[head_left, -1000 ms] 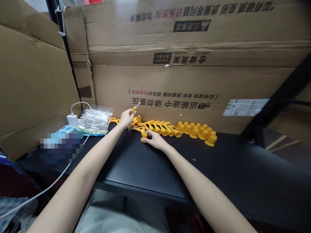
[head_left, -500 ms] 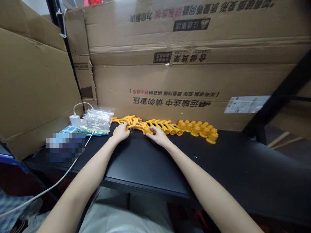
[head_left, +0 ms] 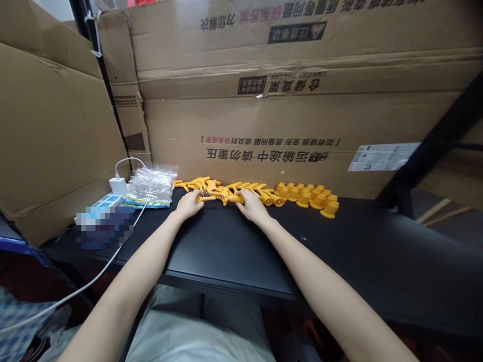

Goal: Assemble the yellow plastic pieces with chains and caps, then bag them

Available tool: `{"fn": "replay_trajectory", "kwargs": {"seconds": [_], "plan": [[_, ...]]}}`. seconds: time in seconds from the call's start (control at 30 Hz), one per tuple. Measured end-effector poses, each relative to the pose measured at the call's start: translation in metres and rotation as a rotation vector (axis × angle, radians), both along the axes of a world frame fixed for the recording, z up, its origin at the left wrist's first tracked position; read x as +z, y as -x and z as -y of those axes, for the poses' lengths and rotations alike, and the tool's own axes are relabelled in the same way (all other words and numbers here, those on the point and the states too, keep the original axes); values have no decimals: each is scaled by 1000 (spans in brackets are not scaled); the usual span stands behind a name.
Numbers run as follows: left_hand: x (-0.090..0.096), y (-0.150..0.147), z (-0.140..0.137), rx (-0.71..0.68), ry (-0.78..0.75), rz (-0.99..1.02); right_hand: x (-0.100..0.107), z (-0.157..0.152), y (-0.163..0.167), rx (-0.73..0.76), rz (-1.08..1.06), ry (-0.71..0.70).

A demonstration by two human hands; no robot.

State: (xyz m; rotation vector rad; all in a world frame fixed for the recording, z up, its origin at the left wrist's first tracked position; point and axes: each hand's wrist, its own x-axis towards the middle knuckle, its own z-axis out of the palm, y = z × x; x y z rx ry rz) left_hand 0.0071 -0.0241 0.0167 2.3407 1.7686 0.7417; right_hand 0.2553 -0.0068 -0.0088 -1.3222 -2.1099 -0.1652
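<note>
My left hand (head_left: pixel 189 204) is closed on one end of a slim yellow plastic piece (head_left: pixel 207 199), its fingertips partly hidden. Across from it, my right hand (head_left: pixel 254 206) grips a thicker yellow plastic part (head_left: pixel 235 199) between thumb and fingers. Small chain-like dark metal bits show between the hands; whether the two held parts are joined I cannot tell. Just behind lies a pile of branching yellow plastic pieces (head_left: pixel 202 183). More yellow pieces with round cup-like ends (head_left: pixel 278 201) lie in a row beside my right hand.
Several yellow cup-shaped parts (head_left: pixel 304 198) stand upside down in rows on the black shelf (head_left: pixel 230 246). At left are clear plastic bags (head_left: pixel 154 182), a white charger (head_left: pixel 118 185) and its cable. Cardboard walls (head_left: pixel 241 115) close off the back and left. A black post rises at right.
My right hand has shifted slightly right, and the gap between the hands is wider. The yellow part in it has turned to lie more level, nearer the shelf's front.
</note>
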Motion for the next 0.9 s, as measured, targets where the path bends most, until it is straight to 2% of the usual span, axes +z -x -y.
{"fn": "replay_trajectory", "kwargs": {"seconds": [0.17,0.3,0.43,0.6,0.73,0.9], "plan": [[-2,0,-2,-16,-11,9,-2,-5,-5,23,-31,-47],[-3,-1,-3,-40,-28,28,-1,-2,0,146,-58,-17],[-2,-4,-1,-149,-91,84,7,10,9,296,-82,-1],[1,-3,1,-151,-155,141,19,20,15,361,-120,25],[2,-2,2,-105,-156,120,21,18,16,357,-218,116],[3,-1,2,-83,-186,97,25,13,9,416,-528,363]]}}
